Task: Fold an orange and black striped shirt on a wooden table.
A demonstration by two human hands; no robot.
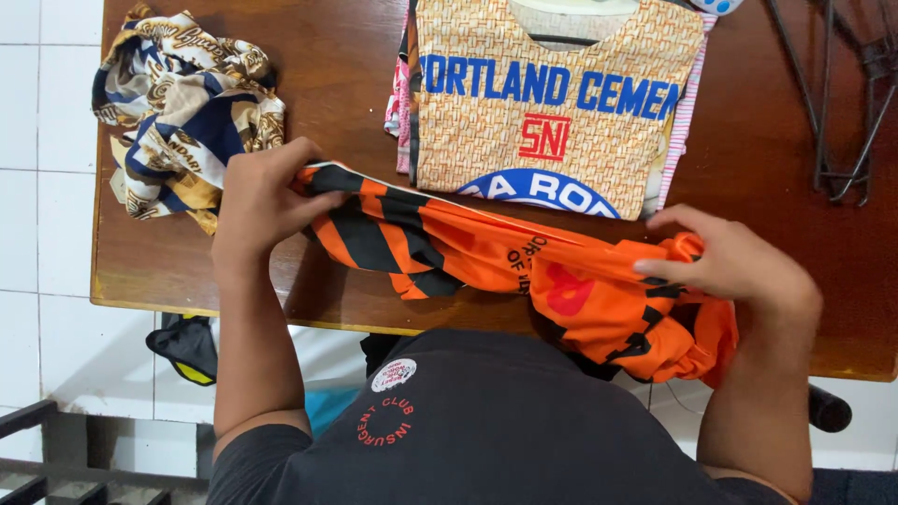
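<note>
We see a crumpled navy-and-gold patterned cloth (182,108) at the wooden table's (776,168) far left corner, a folded tan shirt (552,103) topping a stack mid-table, and dark wire hangers (842,103) at right.

Both hands, left hand (267,201) and right hand (730,262), grip opposite ends of an orange-and-black striped shirt (486,257) stretched over the near edge of a brown wooden table (748,140), folded tan shirt (552,103) just beyond, crumpled patterned cloth (182,112) far left.

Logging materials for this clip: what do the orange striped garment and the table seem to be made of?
The orange and black garment, gripped by the left hand and right hand, looks like thin synthetic jersey: smooth, faintly shiny, bunching in soft folds. The table appears to be varnished brown wood, with visible grain and a glossy sheen.
</note>
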